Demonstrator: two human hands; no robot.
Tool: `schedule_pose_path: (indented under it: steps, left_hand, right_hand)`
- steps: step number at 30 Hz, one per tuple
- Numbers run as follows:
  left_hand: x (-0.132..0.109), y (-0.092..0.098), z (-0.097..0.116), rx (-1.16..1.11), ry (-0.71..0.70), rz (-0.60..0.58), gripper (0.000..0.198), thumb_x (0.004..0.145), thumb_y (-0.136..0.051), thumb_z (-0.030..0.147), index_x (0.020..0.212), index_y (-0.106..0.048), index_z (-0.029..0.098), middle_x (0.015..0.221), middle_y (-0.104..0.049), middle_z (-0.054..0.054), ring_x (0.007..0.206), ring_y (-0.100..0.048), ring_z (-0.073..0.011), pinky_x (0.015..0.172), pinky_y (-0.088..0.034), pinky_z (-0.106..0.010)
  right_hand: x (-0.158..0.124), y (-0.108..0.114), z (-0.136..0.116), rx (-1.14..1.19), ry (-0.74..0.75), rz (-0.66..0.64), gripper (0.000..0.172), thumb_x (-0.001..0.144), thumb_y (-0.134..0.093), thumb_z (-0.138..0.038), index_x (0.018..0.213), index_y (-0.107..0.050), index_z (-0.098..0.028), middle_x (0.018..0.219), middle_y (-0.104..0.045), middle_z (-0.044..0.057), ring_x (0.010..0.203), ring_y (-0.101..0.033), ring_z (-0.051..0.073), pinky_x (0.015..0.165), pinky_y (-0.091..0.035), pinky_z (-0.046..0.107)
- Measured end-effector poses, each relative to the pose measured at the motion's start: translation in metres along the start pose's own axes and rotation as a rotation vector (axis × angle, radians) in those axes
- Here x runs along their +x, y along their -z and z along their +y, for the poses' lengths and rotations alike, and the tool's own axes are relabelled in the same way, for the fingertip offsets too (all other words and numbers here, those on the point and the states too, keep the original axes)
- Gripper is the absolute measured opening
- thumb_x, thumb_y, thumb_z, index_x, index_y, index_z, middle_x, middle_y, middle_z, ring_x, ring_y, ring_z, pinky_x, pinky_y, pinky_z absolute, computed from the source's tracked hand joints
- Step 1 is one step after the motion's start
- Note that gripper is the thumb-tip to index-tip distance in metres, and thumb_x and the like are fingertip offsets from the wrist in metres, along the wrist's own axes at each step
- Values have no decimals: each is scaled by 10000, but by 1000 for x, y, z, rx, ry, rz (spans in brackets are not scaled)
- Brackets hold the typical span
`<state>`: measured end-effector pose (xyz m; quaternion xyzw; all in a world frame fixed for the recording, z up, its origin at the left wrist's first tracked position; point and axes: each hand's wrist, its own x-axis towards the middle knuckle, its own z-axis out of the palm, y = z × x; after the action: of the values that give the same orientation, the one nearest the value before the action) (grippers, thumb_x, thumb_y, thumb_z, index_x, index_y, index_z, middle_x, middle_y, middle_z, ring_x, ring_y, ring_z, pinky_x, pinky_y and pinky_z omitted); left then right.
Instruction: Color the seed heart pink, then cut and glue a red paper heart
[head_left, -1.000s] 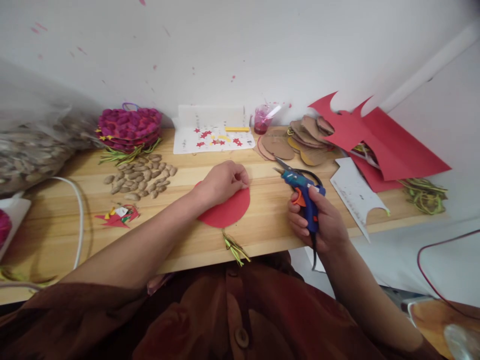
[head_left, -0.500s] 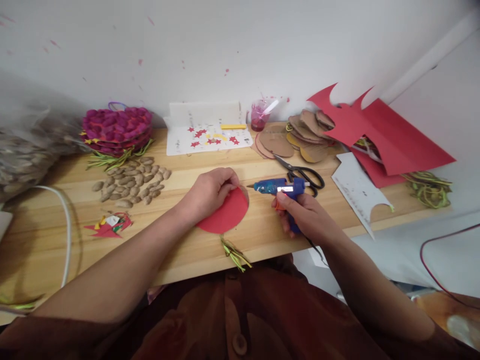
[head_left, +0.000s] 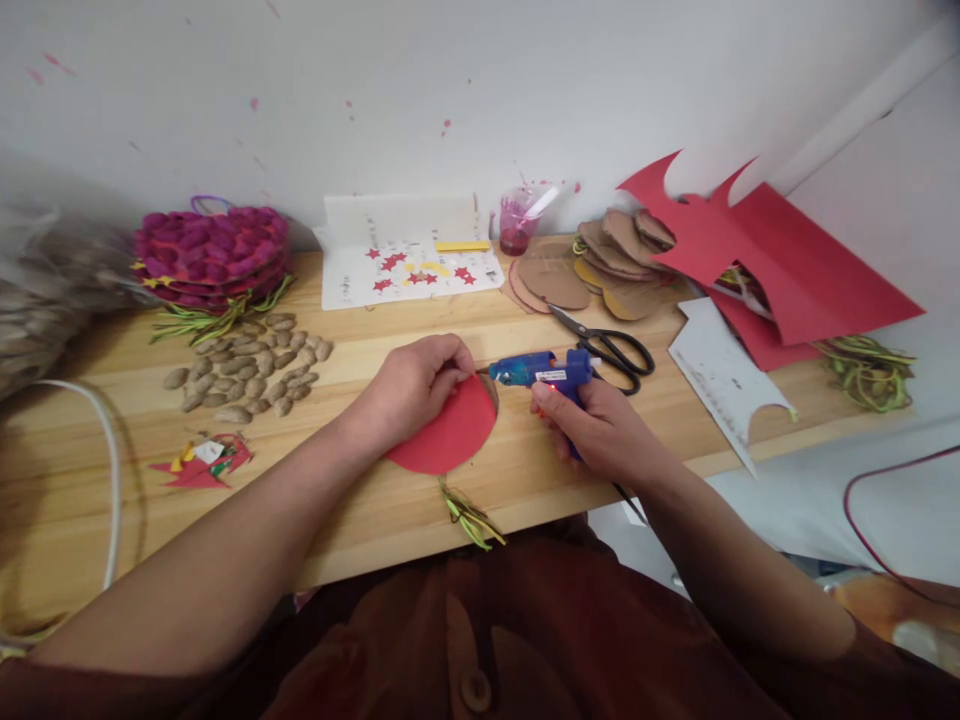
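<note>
A round piece of red paper [head_left: 446,435] lies over a brown disc whose edge shows at the right. My left hand [head_left: 426,385] pinches the top of the red paper, its edge slightly raised. Yellow-green raffia strands [head_left: 469,518] stick out from the bottom. Around the grip of a blue glue gun [head_left: 551,370] closes my right hand [head_left: 600,425], with the thumb along the side. The nozzle reaches the right edge of the red paper, beside my left fingertips.
Behind the glue gun lie black-handled scissors [head_left: 611,350]. Peanuts [head_left: 251,370] and red paper scraps [head_left: 204,462] are at left, near a purple peanut-covered craft [head_left: 214,250]. Cardboard shapes [head_left: 555,280], a cup [head_left: 517,222] and red paper sheets [head_left: 810,265] stand at the back right.
My right hand has brought the glue gun leftward, so its nozzle is now at the paper's edge. My left hand keeps its pinch on the red paper.
</note>
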<state>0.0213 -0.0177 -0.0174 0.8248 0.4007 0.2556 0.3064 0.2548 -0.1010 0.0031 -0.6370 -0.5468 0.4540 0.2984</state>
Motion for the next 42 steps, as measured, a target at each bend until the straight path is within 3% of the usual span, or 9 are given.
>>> schedule_pose_path:
  steps: [25,42]
  left_hand:
    - [0,0,-1,-20,10,-8,148,838,-511,105,848,-623,201,794,-685,8,740,-631,-162,739,-478,-285]
    - [1,0,0,-23,17,2,133,838,-520,120,845,-626,200,791,-689,3,720,-622,-164,754,-492,-293]
  right_hand:
    - [-3,0,-9,-149,-32,7,422,952,-520,-586,732,-525,-226,474,-544,-41,406,-544,127,451,-415,258]
    - [-13,5,-2,-147,-52,10,438,952,-507,-600,714,-501,-233,466,-529,-36,395,-546,133,427,-409,259]
